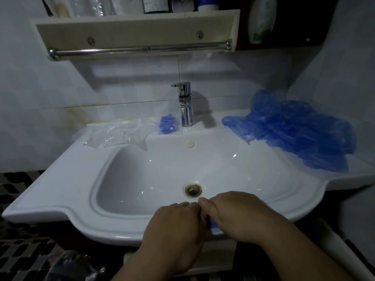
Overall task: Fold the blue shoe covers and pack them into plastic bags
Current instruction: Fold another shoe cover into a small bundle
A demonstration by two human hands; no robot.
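My left hand [174, 228] and my right hand [235, 213] meet over the front rim of the white sink [85, 211]. Together they hold a small folded blue shoe cover [213, 225], of which only a sliver shows between them. A loose heap of blue shoe covers [298, 128] lies on the right ledge of the sink. A clear plastic bag with a folded blue shoe cover inside [167, 125] sits left of the tap. Several empty clear plastic bags [115, 134] lie on the left back ledge.
A chrome tap [185, 104] stands at the back centre, with the drain [193, 190] just beyond my hands. A towel rail [140, 50] and a shelf with bottles [154, 5] hang on the tiled wall above. The floor is dark mosaic tile [22, 250].
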